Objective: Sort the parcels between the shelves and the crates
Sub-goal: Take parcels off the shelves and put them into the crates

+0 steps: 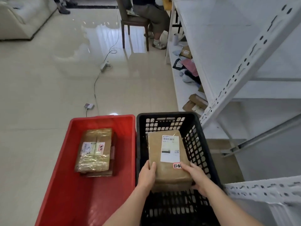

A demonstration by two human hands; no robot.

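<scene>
A brown cardboard parcel (154,147) with a white shipping label and a small red-lettered sticker lies inside the black slotted crate (200,144). My left hand (147,175) grips its near left corner and my right hand (197,177) holds its near right corner. To the left stands a red crate (65,152) holding a tape-wrapped brown parcel (95,149) that rests on another flat parcel. The white metal shelves (241,62) rise on the right, with several parcels (195,101) and bags on the lowest level.
A person sits on a brown chair (133,25) at the far end. A power strip (105,65) and its cable run across the glossy tile floor, ending near a small device (89,106). A pale sofa (21,18) is at the upper left.
</scene>
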